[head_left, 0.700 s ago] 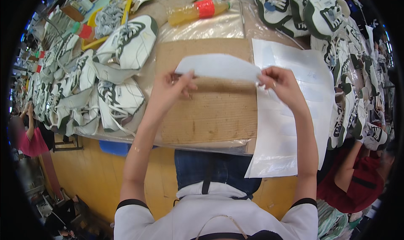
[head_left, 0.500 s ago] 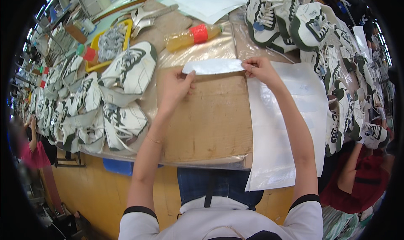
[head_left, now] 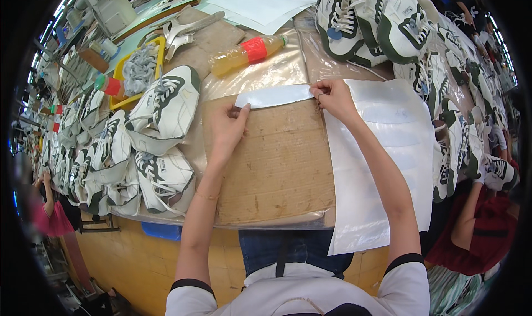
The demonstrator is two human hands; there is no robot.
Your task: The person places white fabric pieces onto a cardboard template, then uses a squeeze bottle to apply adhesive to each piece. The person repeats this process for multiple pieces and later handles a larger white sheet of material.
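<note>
A long white strip (head_left: 274, 96) with a slightly curved outline is stretched between my two hands, over the far edge of a brown cardboard sheet (head_left: 271, 166). My left hand (head_left: 229, 128) pinches its left end, thumb on top. The right end is pinched between the thumb and fingers of my right hand (head_left: 337, 100), which sits a little farther from me. To the right of the cardboard lies a large white sheet (head_left: 382, 188) that bears faint strip-shaped outlines and hangs over the table's near edge.
White and dark green sneakers (head_left: 166, 102) crowd the left; more (head_left: 407, 30) are heaped at the right. Beyond the strip lie a bottle of yellow drink (head_left: 241, 58) and scissors-like metal shears (head_left: 191, 32). A yellow basket (head_left: 120, 66) holds grey laces. Other people work at both sides.
The strip and both hands have shifted slightly left in the picture, and the strip now tilts, its right end higher. Both ends are still pinched.
</note>
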